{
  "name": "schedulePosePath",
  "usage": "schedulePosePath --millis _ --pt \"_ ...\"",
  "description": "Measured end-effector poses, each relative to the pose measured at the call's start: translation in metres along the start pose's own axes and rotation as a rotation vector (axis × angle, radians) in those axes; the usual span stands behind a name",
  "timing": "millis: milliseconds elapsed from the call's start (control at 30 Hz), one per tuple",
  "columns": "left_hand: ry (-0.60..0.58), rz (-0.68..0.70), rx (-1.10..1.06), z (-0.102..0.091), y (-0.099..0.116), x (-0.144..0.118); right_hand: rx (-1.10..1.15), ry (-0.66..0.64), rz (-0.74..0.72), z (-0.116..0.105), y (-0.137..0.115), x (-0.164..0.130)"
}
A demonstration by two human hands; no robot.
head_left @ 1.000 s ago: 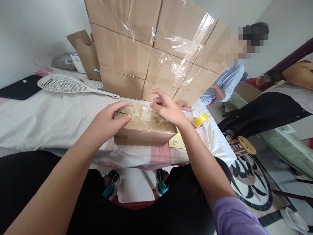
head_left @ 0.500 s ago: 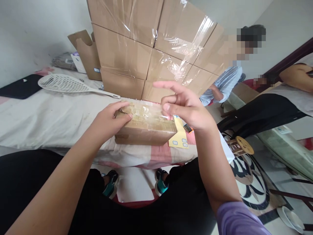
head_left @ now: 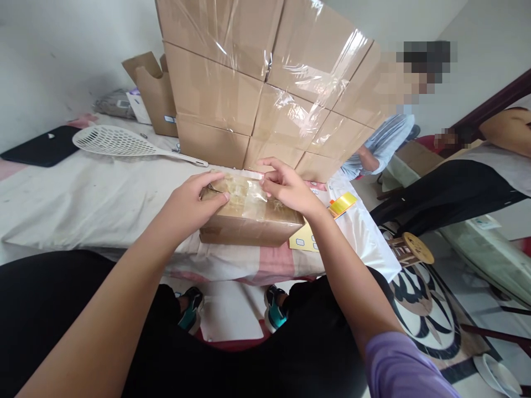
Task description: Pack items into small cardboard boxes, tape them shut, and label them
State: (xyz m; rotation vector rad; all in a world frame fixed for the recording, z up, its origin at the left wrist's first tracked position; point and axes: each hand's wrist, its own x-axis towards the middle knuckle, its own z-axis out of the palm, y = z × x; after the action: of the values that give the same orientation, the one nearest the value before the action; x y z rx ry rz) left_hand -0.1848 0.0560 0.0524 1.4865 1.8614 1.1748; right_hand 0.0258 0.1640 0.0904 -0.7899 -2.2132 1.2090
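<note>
A small brown cardboard box (head_left: 253,229) lies on the cloth-covered table in front of me, its top covered with wrinkled clear packing tape (head_left: 254,202). My left hand (head_left: 197,202) grips the box's left end, the thumb on the top and the fingers along the far side. Over the right half of the top, my right hand (head_left: 286,188) has its thumb and fingertips pinched together at the edge of a loose, shiny strip of that tape. Its index finger points out over the box. The exact contact at the fingertips is partly hidden.
Behind stands a tall stack of cardboard boxes (head_left: 215,83) wrapped in clear film. To the left lie a white slotted paddle (head_left: 112,141), a black flat case (head_left: 41,146) and an open carton (head_left: 155,99). A yellow sheet (head_left: 302,237) and a yellow-orange item (head_left: 343,204) lie right; people are beyond.
My right hand has moved down and left, from raised above the box's right end to the tape on its top. The left hand stays on the box. The view has shifted slightly.
</note>
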Motion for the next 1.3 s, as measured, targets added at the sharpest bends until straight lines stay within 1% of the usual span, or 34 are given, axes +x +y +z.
schedulePosePath --millis 100,267,567,667,733,767,800,833,867,933,967,1000,1033,1067,1133,1167,1200,1233,1300 --pt "-0.008 0.005 0.005 -0.001 0.001 -0.001 -0.032 0.023 -0.017 0.001 0.004 0.002" --pt "-0.004 0.026 0.034 -0.001 0.002 -0.002 -0.078 0.013 -0.013 0.002 0.008 0.003" --pt "-0.01 -0.009 0.084 -0.002 0.003 -0.003 -0.14 0.01 -0.039 0.0 0.011 0.005" --pt "0.012 0.021 0.113 -0.001 0.005 -0.006 -0.171 0.004 -0.045 -0.001 0.012 0.006" --pt "0.079 0.092 0.181 -0.001 0.009 -0.01 -0.185 -0.002 -0.043 -0.002 0.012 0.005" --pt "0.119 0.153 0.235 0.0 0.011 -0.012 -0.192 -0.004 -0.043 -0.002 0.012 0.005" --pt "0.146 0.238 0.294 0.0 0.014 -0.015 -0.201 -0.006 -0.042 -0.002 0.011 0.005" --pt "0.146 0.342 0.347 0.001 0.018 -0.018 -0.212 -0.008 -0.045 -0.002 0.009 0.005" --pt "0.117 0.456 0.386 0.003 0.021 -0.021 -0.228 -0.01 -0.051 -0.001 0.008 0.004" --pt "0.006 0.673 0.422 0.009 0.026 -0.026 -0.284 -0.015 -0.071 0.002 0.006 0.005" --pt "-0.039 0.754 0.427 0.013 0.027 -0.028 -0.337 -0.013 -0.08 0.002 0.005 0.006" --pt "-0.061 0.814 0.435 0.017 0.029 -0.03 -0.412 0.004 -0.083 0.001 0.006 0.007" --pt "-0.065 0.86 0.452 0.022 0.029 -0.033 -0.505 0.049 -0.076 -0.002 0.008 0.009" --pt "-0.058 0.899 0.474 0.027 0.03 -0.035 -0.608 0.123 -0.05 -0.009 0.012 0.01" --pt "-0.029 0.961 0.518 0.034 0.03 -0.041 -0.775 0.326 0.065 -0.031 0.021 0.009" --pt "-0.01 0.985 0.537 0.037 0.03 -0.043 -0.818 0.423 0.142 -0.045 0.026 0.007" --pt "0.012 1.001 0.552 0.038 0.031 -0.045 -0.822 0.482 0.224 -0.06 0.03 0.004" --pt "0.035 1.007 0.561 0.039 0.031 -0.046 -0.804 0.491 0.277 -0.074 0.031 -0.001" --pt "0.065 1.005 0.571 0.039 0.032 -0.047 -0.727 0.467 0.291 -0.091 0.026 -0.011"
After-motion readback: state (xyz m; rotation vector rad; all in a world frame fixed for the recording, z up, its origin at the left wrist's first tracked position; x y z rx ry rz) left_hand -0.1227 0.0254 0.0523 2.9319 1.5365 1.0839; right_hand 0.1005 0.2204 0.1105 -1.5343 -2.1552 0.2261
